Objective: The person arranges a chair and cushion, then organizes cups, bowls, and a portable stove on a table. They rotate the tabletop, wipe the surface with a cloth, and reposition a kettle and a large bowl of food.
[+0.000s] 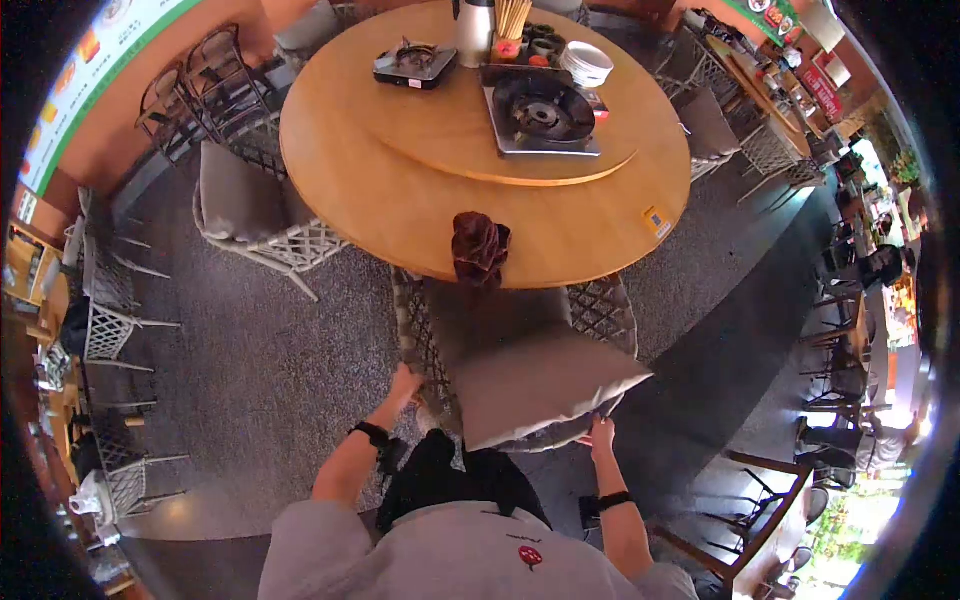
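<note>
Right in front of me stands a woven armchair (415,345) with a grey cushion (540,385) leaning against its back. My left hand (405,384) is closed on the chair's left side. On the other side, my right hand (600,434) grips the chair's back rim, just below the cushion's corner. The chair's front reaches under the edge of a round wooden table (370,215). A crumpled dark brown cloth (480,248) lies at the table's near edge, above the chair seat.
On the table's raised turntable (440,150) are a portable stove (415,63), a black burner (543,112), a thermos (475,30), chopsticks (512,20) and stacked white plates (587,64). Other woven chairs (255,195) stand around. A wooden frame (765,525) is at lower right.
</note>
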The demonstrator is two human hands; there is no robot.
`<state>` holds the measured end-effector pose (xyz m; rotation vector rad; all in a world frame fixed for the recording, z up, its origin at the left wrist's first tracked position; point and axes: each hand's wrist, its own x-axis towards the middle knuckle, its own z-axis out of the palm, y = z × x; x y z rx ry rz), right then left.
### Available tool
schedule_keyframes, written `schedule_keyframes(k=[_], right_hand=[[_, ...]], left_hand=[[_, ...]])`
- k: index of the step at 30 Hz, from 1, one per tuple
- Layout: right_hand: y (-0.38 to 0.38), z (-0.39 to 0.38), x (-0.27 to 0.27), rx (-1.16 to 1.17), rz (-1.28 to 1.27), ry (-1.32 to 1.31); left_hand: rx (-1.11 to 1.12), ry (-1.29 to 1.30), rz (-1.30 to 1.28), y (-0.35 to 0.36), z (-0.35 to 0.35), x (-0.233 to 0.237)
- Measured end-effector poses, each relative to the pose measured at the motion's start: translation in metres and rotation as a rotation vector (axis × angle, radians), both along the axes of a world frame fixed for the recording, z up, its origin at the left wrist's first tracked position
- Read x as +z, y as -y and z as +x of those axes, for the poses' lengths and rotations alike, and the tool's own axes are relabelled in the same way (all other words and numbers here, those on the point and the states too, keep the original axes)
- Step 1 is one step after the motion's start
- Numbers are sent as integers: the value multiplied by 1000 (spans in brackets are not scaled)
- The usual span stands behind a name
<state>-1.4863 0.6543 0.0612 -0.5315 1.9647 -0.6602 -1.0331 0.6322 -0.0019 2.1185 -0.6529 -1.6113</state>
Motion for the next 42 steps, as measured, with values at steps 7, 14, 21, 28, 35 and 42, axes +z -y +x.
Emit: schedule_keyframes(k=[7, 14, 21, 28, 35, 42], right_hand=[[5, -11, 33, 15, 25, 85], [-8, -50, 19, -9, 12, 112], [11, -67, 5, -75, -23, 63], [74, -72, 31, -40, -55, -68], [63, -112, -1, -21, -43, -95], [32, -111, -1, -230, -62, 161]], left_hand=[[-92, 154, -136, -9, -20, -20], [-110, 112, -132, 0, -56, 8], [-212, 212, -154, 62, -80, 26], [-113, 38, -206, 99, -87, 31], [-49, 52, -259, 70, -127, 13], [-235, 104, -164, 95, -124, 10]])
